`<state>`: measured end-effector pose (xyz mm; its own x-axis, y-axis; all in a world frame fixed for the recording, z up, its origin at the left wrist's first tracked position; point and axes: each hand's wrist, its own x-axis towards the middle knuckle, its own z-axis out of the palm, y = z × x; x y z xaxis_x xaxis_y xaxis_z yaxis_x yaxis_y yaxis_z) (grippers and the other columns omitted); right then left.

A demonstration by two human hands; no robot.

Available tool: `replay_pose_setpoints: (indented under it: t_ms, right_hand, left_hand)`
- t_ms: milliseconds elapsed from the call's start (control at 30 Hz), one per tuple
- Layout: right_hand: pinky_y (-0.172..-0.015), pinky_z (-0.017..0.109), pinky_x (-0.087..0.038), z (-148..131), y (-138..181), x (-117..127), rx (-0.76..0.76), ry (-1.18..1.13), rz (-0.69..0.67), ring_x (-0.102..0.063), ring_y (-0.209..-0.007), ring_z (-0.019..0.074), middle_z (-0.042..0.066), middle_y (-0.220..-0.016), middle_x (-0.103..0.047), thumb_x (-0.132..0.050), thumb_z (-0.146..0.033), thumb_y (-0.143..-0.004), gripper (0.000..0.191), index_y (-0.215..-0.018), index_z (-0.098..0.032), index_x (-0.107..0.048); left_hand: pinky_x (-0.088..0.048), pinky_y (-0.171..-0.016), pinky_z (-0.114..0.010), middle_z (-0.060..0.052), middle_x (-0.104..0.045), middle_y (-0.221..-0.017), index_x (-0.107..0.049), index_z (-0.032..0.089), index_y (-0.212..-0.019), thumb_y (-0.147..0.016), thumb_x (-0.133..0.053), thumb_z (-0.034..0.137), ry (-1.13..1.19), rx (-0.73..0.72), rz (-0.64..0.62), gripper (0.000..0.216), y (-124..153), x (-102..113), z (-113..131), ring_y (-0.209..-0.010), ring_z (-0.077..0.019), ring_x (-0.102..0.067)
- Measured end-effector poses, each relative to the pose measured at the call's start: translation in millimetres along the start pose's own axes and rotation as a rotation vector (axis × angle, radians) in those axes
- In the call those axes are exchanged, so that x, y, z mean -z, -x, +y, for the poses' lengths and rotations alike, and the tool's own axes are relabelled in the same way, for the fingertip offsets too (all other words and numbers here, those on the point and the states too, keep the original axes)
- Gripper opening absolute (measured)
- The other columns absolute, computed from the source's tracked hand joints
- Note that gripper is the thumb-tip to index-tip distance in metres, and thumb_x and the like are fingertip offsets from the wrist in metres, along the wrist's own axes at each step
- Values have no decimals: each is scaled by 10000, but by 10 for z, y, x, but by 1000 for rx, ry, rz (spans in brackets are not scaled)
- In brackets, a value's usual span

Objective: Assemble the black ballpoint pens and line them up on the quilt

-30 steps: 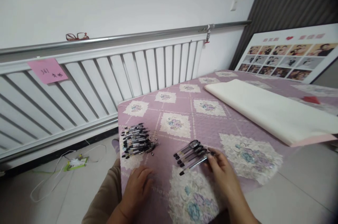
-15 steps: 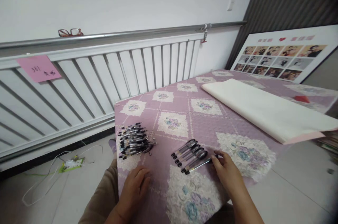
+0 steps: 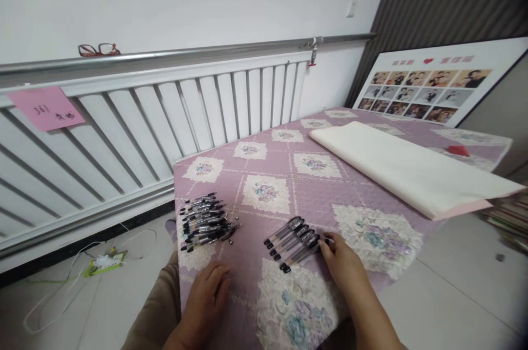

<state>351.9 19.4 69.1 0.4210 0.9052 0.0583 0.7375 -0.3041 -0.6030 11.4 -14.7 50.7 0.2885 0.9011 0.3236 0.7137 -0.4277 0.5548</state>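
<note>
A heap of black pens (image 3: 204, 220) lies near the left edge of a table covered in purple floral cloth (image 3: 313, 190). To its right, several black pens (image 3: 291, 235) lie side by side in a neat row. My right hand (image 3: 344, 266) reaches to the near end of that row, and its fingertips pinch the end of the nearest pen (image 3: 301, 256), which lies against the others. My left hand (image 3: 206, 297) rests flat on the cloth below the heap, fingers loosely stretched, holding nothing.
A long cream roll of paper (image 3: 408, 168) lies across the far right of the table. A white radiator (image 3: 136, 124) with a pink note (image 3: 43, 108) lines the wall. A photo board (image 3: 429, 88) leans at the back right. A cable and a power strip (image 3: 103, 262) lie on the floor.
My right hand has brought the pen from a slant in front of the row in against the row's near side. The left hand has stayed put; the view has shifted slightly.
</note>
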Motion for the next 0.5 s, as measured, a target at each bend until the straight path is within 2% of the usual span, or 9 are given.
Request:
replay_pose_setpoints:
  t_ms: [233, 500]
  right_hand:
    - [-619, 284, -437, 25, -9, -54, 34, 56, 11, -646, -715, 219, 48, -763, -691, -442, -382, -820, 294, -1016, -214, -583]
    - [-664, 292, -432, 36, -29, -71, 75, 83, -26, -645, -769, 218, 50, -850, -698, -426, -352, -838, 258, -1001, -225, -579]
  left_hand:
    - [-509, -846, -372, -94, -623, -1039, -604, 214, -1029, -886, -444, 307, 22, -5, 7, 234, -11, 0, -6, -973, -214, -590]
    - [-517, -823, -360, -89, -629, -1014, -613, 217, -1019, -889, -437, 305, 44, 1, -3, 236, -34, 25, 29, -950, -208, -595]
